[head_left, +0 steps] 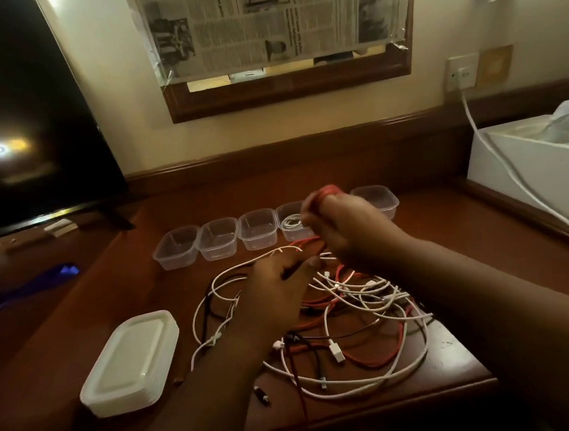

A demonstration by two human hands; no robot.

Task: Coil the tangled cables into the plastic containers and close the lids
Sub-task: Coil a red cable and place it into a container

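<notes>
Red cable (325, 191) wound round the clenched right hand (346, 230) at 12 o'clock trails into the tangled pile (354, 315); left hand (275, 285) pinches it. Snags could drag everything off the desk (395, 398).

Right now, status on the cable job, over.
Right hand winding red cable; left hand pinching a dark cable. One container holds a white coil, lids stacked aside. Tangle remains.

Dark television (16, 118) stood left, newspaper (273, 20) covered the framed mirror (285, 88), wall socket (461, 72) (cord plugged in), white box (534, 173) right.
</notes>
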